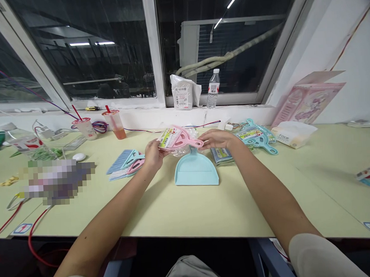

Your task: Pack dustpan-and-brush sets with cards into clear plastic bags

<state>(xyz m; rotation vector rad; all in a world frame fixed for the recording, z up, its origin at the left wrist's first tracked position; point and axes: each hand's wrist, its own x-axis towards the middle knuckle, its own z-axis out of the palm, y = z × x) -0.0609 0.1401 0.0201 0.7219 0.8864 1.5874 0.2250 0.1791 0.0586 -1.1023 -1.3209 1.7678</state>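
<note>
A pink hand brush (pixel 181 138) with pale bristles and a printed label is held up over the table, clear plastic film showing about it. My left hand (pixel 154 155) is closed on its labelled bristle end. At the handle's tip, the fingers of my right hand (pixel 217 138) pinch the brush from the other side. Just below and in front of it lies a light blue dustpan (pixel 196 172), its wide edge toward me; the pink brush partly covers its handle. Loose blue and pink brushes (pixel 126 162) lie beside my left hand.
Packaged blue brush sets (pixel 255 136) lie right of my right hand, near a tissue pack (pixel 292 133) and a pink box (pixel 312 98). Two drink cups (pixel 115 124) stand at the back left. A water bottle (pixel 213 89) stands on the window sill. Cables trail at left.
</note>
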